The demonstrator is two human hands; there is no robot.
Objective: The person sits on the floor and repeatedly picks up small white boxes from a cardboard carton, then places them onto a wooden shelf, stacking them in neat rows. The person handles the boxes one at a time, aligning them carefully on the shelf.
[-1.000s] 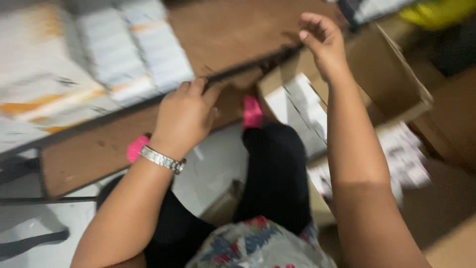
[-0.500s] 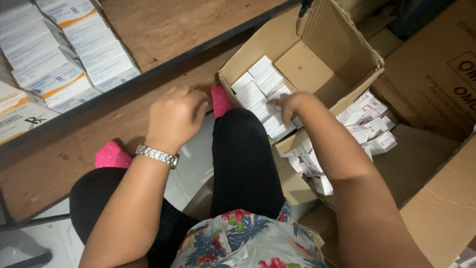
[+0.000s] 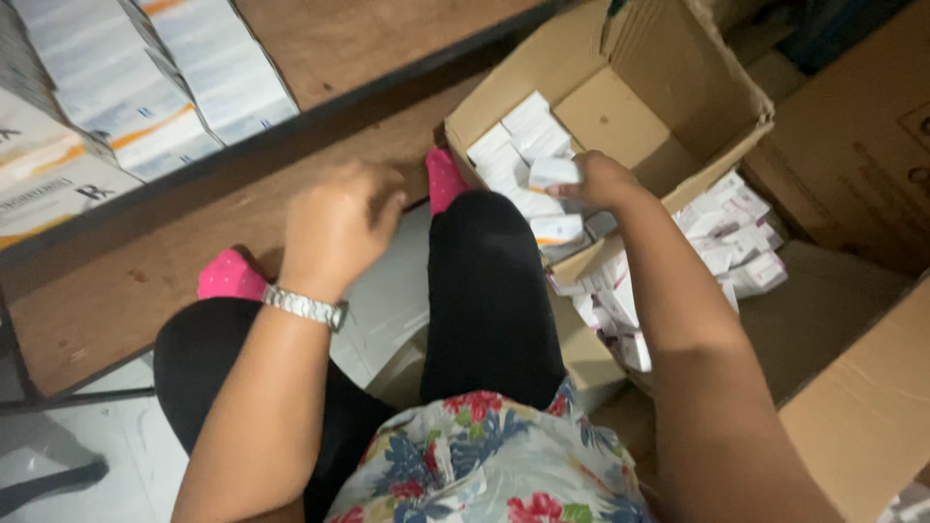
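Right of centre in the frame, 1 small white box (image 3: 554, 172) is gripped by the right hand (image 3: 599, 180) over the open cardboard carton (image 3: 717, 92), where more white boxes (image 3: 518, 145) are packed. At centre left, the left hand (image 3: 339, 225) is loosely curled and holds nothing, above the wooden shelf (image 3: 145, 281). Stacked white packs (image 3: 145, 87) are seen at upper left.
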